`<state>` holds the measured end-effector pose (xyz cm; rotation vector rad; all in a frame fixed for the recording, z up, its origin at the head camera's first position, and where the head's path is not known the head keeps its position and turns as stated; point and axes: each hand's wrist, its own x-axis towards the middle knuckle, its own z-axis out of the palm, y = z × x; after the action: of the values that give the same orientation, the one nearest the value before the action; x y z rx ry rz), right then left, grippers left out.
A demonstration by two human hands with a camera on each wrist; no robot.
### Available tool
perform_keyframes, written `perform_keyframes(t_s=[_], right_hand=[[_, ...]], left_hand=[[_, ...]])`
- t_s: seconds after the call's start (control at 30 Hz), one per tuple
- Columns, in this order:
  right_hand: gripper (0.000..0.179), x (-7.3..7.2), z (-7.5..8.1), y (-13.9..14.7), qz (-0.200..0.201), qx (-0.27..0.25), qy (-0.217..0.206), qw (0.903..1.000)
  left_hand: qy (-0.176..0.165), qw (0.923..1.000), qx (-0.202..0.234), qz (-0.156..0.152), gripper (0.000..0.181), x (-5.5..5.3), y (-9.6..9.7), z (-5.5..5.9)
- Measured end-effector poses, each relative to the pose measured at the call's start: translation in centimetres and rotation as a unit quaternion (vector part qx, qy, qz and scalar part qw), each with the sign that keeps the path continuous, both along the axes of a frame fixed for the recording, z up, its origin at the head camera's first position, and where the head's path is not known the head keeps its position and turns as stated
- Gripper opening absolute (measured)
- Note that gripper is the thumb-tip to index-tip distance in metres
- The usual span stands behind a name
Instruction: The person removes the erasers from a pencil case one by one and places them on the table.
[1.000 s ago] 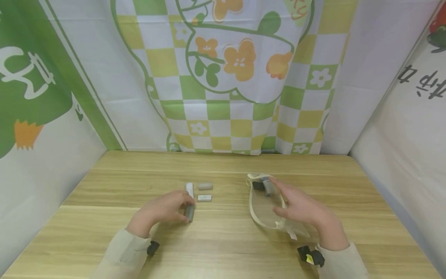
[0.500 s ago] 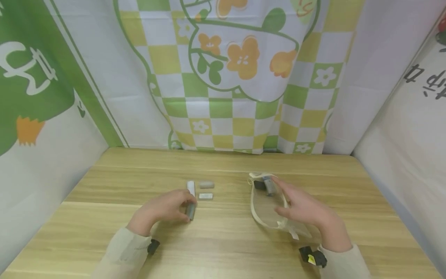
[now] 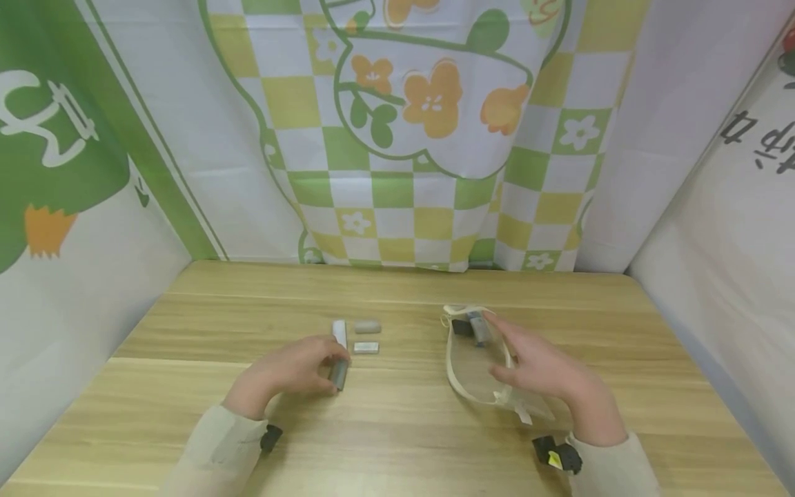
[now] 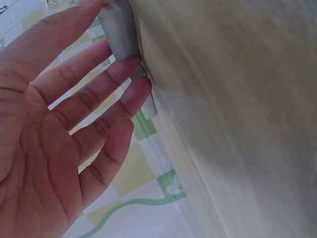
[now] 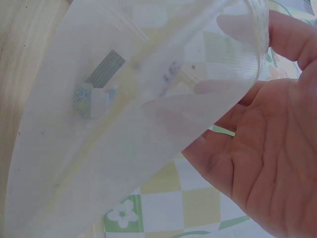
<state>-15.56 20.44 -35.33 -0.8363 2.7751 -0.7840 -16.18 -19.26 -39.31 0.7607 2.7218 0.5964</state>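
My left hand (image 3: 295, 369) pinches a grey eraser-like block (image 3: 338, 375) on the wooden table. In the left wrist view the thumb lies on that block (image 4: 119, 30) near the top edge, with fingertips at its lower end. A white block (image 3: 339, 333) lies just beyond it, in line. To its right lie a short grey block (image 3: 367, 327) and a small white block (image 3: 366, 348). My right hand (image 3: 540, 362) holds a translucent pouch (image 3: 475, 373) with cream trim by its right side, mouth spread. Inside are a dark block (image 3: 462, 328) and a grey-blue block (image 3: 478, 329).
The wooden table (image 3: 397, 442) extends around both hands. A checked, flowered curtain (image 3: 397, 193) hangs at its back edge. Printed cloth walls stand on the left (image 3: 124, 304) and right (image 3: 720, 262). Black wrist cameras sit on both sleeves.
The view shifts slightly. Both hands keep nearly the same places, the left at the grey block and the right at the pouch.
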Motion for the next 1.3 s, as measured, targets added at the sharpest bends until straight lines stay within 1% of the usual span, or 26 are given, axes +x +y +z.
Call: perform_keyframes(t_s=[0.2,0.37,0.5,0.67,0.77,0.87,0.97,1.07,1.2,1.3], right_hand=[[0.084,-0.1,-0.2,-0.1,0.002,-0.002,0.002,1.0],[0.084,0.0,-0.3,0.0,0.001,-0.003,0.005,1.0],[0.084,0.0,-0.4,0.0,0.002,-0.004,0.005,1.0],[0.084,0.0,-0.3,-0.1,0.003,-0.005,0.002,1.0],[0.083,0.0,-0.2,-0.2,0.003,-0.003,0.005,1.0],[0.083,0.1,-0.2,-0.2,0.004,0.001,0.009,0.9999],[0.083,0.2,-0.2,-0.2,0.0,0.006,0.005,1.0],[0.084,0.3,-0.1,-0.2,-0.002,0.005,0.002,1.0],[0.085,0.2,0.1,-0.3,0.002,0.001,0.008,1.0],[0.085,0.2,0.1,-0.3,0.004,0.001,0.008,1.0]], left_hand=[[0.021,0.9997,0.005,-0.008,0.043,-0.1,0.0,0.2],[0.06,0.9975,0.023,-0.03,0.033,-0.4,0.5,0.2],[0.094,0.9942,0.027,-0.045,0.028,-0.5,1.2,0.3],[0.125,0.9907,0.032,-0.045,0.027,-0.7,2.0,0.5],[0.137,0.989,0.04,-0.041,0.026,-0.6,2.5,0.4],[0.141,0.9877,0.051,-0.044,0.026,-0.7,3.1,0.4],[0.143,0.9868,0.059,-0.047,0.026,-0.9,3.7,0.4],[0.154,0.9852,0.057,-0.05,0.025,-1.2,4.3,0.5],[0.161,0.9841,0.052,-0.055,0.025,-1.5,5.0,1.0],[0.164,0.9834,0.049,-0.06,0.027,-1.7,5.7,1.0]])
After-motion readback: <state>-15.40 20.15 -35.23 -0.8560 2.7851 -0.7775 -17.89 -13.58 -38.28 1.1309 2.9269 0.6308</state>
